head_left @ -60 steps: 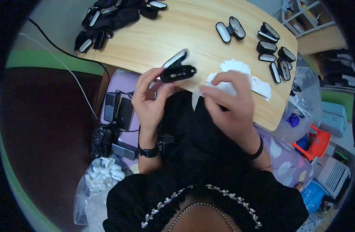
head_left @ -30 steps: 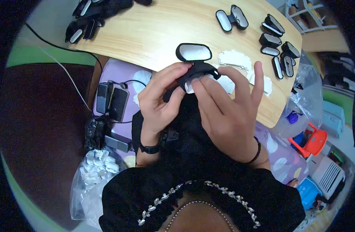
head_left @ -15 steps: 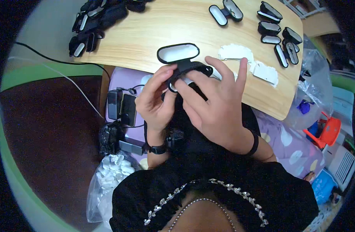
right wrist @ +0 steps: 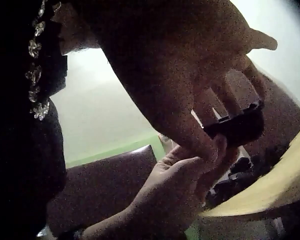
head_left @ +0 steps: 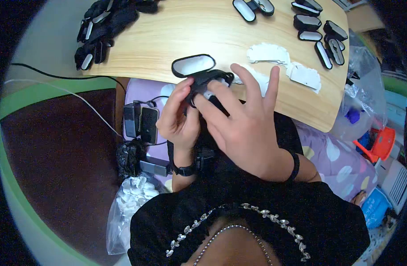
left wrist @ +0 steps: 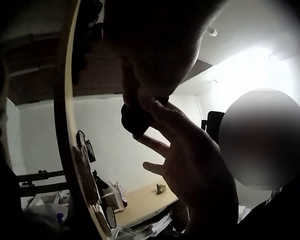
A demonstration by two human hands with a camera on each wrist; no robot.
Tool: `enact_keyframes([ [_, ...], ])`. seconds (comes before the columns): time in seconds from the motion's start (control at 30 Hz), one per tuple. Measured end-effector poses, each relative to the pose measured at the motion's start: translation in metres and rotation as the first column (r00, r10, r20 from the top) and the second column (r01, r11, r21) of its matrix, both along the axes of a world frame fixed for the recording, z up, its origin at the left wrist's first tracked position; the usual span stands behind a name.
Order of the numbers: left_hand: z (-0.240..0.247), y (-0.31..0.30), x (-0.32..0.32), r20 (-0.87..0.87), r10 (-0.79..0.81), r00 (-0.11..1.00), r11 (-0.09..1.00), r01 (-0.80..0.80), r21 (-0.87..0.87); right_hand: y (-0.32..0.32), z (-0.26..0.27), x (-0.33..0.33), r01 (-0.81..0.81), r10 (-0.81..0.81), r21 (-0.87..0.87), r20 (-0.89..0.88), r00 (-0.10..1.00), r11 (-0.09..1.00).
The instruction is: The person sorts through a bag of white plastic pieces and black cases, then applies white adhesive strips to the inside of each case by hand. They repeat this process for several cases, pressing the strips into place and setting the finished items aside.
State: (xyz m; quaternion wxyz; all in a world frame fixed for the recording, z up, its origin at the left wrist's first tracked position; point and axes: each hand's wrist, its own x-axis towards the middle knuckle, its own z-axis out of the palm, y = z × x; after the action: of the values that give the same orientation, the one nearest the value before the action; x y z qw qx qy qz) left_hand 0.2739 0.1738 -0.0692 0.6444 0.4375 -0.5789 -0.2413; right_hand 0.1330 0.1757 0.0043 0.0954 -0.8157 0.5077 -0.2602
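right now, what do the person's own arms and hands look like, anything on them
The left hand and right hand are ungloved. A dark left wristband and a slim black right wristband show. Black sleeves stop short of the bare forearms.

Pale wooden table (head_left: 168, 42), dark brown panel (head_left: 57, 168), green edging (head_left: 57, 96), whitish wall (left wrist: 105, 125), bright light (left wrist: 262, 57)

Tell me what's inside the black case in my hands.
The black case has its lid open, showing a white inner face. In the body, only bits of white show around your right hand, which covers the rest.
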Motion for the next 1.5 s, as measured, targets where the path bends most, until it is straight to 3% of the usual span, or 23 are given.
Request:
enact_keyframes([
  [0.27,-0.011,0.002,0.006,0.068,0.095,0.993,0.995,-0.094,-0.020,0.001,-0.012,0.003,0.000,-0.001,0.082,0.016,1.000,0.997],
  [0.37,-0.001,0.000,0.008,0.165,0.128,0.978,0.991,-0.122,-0.048,-0.001,-0.015,0.007,-0.030,0.030,-0.002,0.127,0.991,1.000],
  [0.47,-0.010,-0.003,0.018,0.232,0.135,0.963,0.984,-0.103,-0.143,0.006,-0.019,0.016,-0.020,0.013,0.032,0.211,0.977,0.999],
  [0.57,-0.013,-0.001,0.021,0.276,0.181,0.944,0.978,-0.142,-0.155,0.006,-0.024,0.016,-0.140,0.087,0.166,0.292,0.952,0.976],
  [0.67,-0.018,0.005,0.027,0.358,0.199,0.912,0.971,-0.134,-0.198,0.000,-0.029,-0.002,-0.418,0.313,0.278,0.353,0.882,0.865],
  [0.77,-0.017,0.012,0.033,0.431,0.147,0.890,0.986,-0.099,-0.132,0.002,-0.037,-0.005,-0.482,0.358,0.338,0.367,0.859,0.809],
  [0.93,-0.008,0.018,0.028,0.476,0.153,0.866,0.983,-0.084,-0.163,0.006,-0.027,0.002,-0.270,0.140,0.225,0.465,0.874,0.936],
  [1.03,-0.001,0.019,0.021,0.496,0.183,0.849,0.969,-0.070,-0.238,0.008,-0.042,0.010,-0.225,0.194,0.037,0.380,0.904,0.974],
  [1.17,-0.001,0.022,0.023,0.524,0.224,0.822,0.962,-0.099,-0.256,0.007,-0.020,-0.002,-0.239,0.190,0.122,0.322,0.928,0.963],
  [1.27,0.000,0.023,0.026,0.528,0.248,0.812,0.965,-0.161,-0.205,-0.004,-0.023,-0.020,-0.359,0.208,0.150,0.590,0.780,0.921],
  [1.3,-0.002,0.020,0.027,0.458,0.217,0.862,0.975,-0.173,-0.136,-0.006,-0.032,-0.028,-0.219,0.140,0.067,0.581,0.802,0.974],
  [1.37,0.003,0.016,0.020,0.052,0.116,0.992,0.972,-0.124,0.198,-0.020,-0.041,-0.049,-0.027,0.067,-0.105,0.400,0.914,0.994],
  [1.4,0.001,0.012,0.024,-0.029,0.037,0.999,0.968,-0.029,0.247,-0.024,-0.043,-0.052,-0.001,0.022,-0.059,0.359,0.933,0.998],
  [1.5,0.010,0.005,0.023,-0.512,-0.056,0.857,0.851,0.309,0.425,-0.032,-0.046,-0.058,0.057,-0.068,0.050,0.245,0.967,0.997],
])
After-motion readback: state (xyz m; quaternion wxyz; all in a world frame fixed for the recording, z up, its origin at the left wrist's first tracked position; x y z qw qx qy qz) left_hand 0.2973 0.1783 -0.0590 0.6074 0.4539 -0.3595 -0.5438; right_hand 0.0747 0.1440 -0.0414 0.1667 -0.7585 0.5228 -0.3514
